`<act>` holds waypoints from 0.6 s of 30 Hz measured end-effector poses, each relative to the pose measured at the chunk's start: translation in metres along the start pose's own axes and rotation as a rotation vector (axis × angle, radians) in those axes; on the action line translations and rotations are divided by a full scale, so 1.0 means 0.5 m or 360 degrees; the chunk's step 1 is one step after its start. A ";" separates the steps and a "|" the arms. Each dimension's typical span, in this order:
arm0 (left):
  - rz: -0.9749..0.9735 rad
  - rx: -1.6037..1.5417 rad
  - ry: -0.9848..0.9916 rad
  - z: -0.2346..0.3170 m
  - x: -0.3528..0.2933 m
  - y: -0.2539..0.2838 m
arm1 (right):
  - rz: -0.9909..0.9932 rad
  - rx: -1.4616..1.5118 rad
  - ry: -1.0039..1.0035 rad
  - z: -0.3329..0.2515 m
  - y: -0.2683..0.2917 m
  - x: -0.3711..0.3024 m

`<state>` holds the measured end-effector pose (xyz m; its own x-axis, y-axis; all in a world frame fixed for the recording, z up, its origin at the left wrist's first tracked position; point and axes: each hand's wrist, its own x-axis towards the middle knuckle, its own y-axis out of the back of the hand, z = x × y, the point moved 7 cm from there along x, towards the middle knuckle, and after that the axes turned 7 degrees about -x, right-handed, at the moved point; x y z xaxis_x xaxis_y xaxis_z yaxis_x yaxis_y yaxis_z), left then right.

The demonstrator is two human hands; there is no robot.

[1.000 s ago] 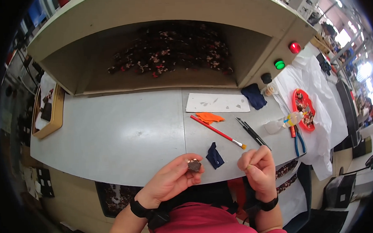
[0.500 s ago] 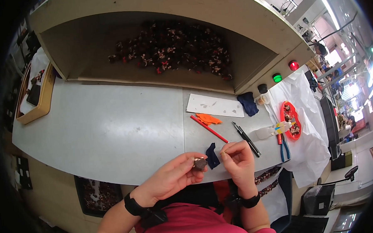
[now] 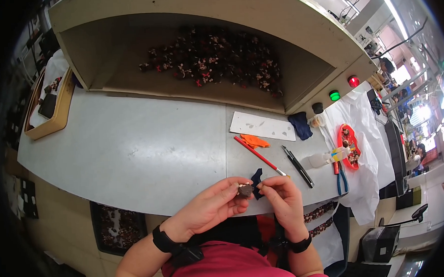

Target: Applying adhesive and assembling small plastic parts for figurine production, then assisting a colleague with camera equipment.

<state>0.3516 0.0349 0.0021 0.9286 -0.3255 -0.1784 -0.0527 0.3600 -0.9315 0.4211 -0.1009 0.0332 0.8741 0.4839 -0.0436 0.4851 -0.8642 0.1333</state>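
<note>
Both hands are now meeting at the near edge of the tabletop (image 3: 133, 152), the right hand (image 3: 282, 201) having come in from apart. The left hand (image 3: 216, 204) is pinching a small dark piece (image 3: 245, 190) while the right is pinching at its side, beside a dark blue scrap (image 3: 256, 177). Seemingly an assembly step is in hand; continuing is calling for a steady fingertip grip.
</note>
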 end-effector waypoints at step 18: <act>-0.0036 0.0028 0.0047 -0.001 -0.002 -0.001 | -0.0399 0.0431 -0.0213 -0.027 -0.035 0.011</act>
<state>0.3507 0.0346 0.0026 0.9183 -0.3591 -0.1668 -0.0251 0.3676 -0.9296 0.4173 -0.0811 0.0438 0.7146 0.6778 -0.1729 0.6578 -0.7352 -0.1635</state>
